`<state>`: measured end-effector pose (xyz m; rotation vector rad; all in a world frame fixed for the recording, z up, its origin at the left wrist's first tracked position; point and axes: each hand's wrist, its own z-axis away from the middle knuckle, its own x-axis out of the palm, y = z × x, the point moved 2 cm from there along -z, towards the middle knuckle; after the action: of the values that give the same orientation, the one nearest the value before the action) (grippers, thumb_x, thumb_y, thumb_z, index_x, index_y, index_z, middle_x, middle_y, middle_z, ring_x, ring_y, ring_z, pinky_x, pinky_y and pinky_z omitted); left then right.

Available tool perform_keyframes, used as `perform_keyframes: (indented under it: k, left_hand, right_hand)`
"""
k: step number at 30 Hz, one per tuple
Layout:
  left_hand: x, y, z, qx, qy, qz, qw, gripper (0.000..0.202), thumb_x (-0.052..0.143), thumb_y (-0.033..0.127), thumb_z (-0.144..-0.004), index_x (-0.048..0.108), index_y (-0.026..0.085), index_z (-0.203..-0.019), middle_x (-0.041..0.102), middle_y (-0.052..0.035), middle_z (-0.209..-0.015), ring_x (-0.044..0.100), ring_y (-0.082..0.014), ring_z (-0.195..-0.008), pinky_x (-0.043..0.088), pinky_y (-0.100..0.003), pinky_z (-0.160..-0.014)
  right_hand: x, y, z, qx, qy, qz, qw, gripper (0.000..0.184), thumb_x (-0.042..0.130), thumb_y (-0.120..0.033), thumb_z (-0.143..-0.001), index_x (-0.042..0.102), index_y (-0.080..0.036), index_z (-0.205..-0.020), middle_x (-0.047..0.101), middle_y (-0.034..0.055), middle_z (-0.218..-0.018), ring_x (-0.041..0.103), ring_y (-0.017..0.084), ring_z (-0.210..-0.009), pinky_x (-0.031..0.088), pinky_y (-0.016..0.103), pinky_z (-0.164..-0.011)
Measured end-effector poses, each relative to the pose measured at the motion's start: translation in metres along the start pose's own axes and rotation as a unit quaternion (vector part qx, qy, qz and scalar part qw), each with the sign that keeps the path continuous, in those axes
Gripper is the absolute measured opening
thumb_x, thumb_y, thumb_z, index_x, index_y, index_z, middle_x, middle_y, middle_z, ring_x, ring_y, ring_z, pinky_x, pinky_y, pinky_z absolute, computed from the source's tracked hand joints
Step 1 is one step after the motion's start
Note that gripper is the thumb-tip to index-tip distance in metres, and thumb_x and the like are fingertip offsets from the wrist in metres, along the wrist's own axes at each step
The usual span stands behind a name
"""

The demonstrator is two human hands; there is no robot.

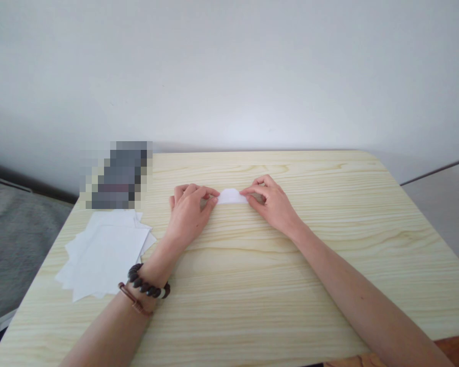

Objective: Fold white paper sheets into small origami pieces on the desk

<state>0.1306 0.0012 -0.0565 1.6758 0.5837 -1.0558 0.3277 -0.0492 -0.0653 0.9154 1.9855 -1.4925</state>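
Tabletop (233, 285), roomy to far edge (260, 152), left fingers (208, 192) and right fingers (254, 190) pinched on paper (229, 197)

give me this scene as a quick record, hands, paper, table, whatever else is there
left hand: fingers at the left end of the small white paper
right hand: fingers at its right end
loose stack: white sheets, unevenly overlapped, left of the left forearm
surface: pale wood-grain table
left wrist: dark beaded bracelet, brown cord
beyond sheets: dark pixelated object, identity unclear
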Motion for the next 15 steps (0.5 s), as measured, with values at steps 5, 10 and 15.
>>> perform_keyframes:
  k: [5,10,15]
  left_hand:
    - [-0.0022,0.0005,-0.0004,-0.002,-0.007,0.004,1.0,0.019,0.055,0.031,-0.088,0.069,0.029,-0.1,0.065,-0.0049,-0.095,0.045,-0.0309,-0.108,0.034,-0.048,-0.088]
    - [-0.0027,-0.0002,-0.0016,-0.013,-0.013,0.007,1.0,0.018,0.056,0.031,-0.087,0.069,0.03,-0.099,0.066,-0.0035,-0.095,0.045,-0.03,-0.109,0.033,-0.047,-0.088]
    - [-0.0029,0.0004,-0.0018,-0.016,-0.011,0.006,1.0,0.017,0.057,0.03,-0.087,0.069,0.03,-0.097,0.066,-0.0029,-0.095,0.046,-0.0295,-0.108,0.033,-0.047,-0.088]
  right_hand:
    - [0.0048,-0.0032,0.0071,-0.112,-0.038,0.076,0.99,0.044,0.047,-0.002,-0.088,0.071,-0.034,-0.107,0.055,0.0041,-0.112,0.054,0.011,-0.074,0.038,0.037,-0.082]
    - [0.0081,-0.0012,0.0105,-0.14,-0.045,0.111,0.983,0.046,0.048,-0.001,-0.087,0.071,-0.036,-0.106,0.059,0.0042,-0.106,0.054,0.017,-0.088,0.037,0.039,-0.085]
    - [0.0016,0.0049,0.0105,-0.169,-0.031,0.095,0.981,0.045,0.045,0.001,-0.085,0.074,-0.028,-0.102,0.062,0.0057,-0.1,0.052,0.018,-0.085,0.043,0.036,-0.082]
